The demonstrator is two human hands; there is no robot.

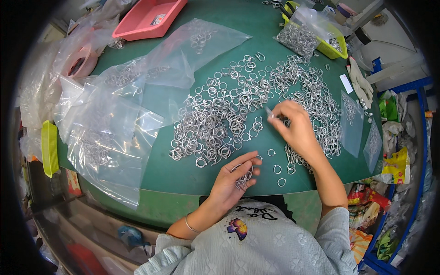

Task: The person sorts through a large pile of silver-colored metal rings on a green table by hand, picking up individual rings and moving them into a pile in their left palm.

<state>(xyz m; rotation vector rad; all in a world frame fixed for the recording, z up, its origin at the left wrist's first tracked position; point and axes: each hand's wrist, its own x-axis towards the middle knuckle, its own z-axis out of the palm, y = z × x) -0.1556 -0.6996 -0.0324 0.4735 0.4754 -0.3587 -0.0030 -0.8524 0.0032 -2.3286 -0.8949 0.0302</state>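
Note:
My left hand (224, 185) is near the table's front edge, palm up, its fingers curled round a small bunch of metal rings (244, 178). My right hand (297, 126) hangs between two spreads of silver rings, thumb and fingertips pinched together. A small greyish, blurred piece (269, 112) shows at those fingertips; its kind is too smeared to tell. Left of that hand lies a heaped pile of rings (206, 128). A second pile (323, 105) spreads to the right, partly hidden under my right forearm. Several single rings (277, 169) lie between my two hands.
Clear plastic bags (110, 123), some with rings inside, cover the left of the green table (178, 176). A pink tray (149, 20) stands at the back. Far right are a yellow-green basket (332, 49), a filled bag (297, 40) and a glove (360, 85).

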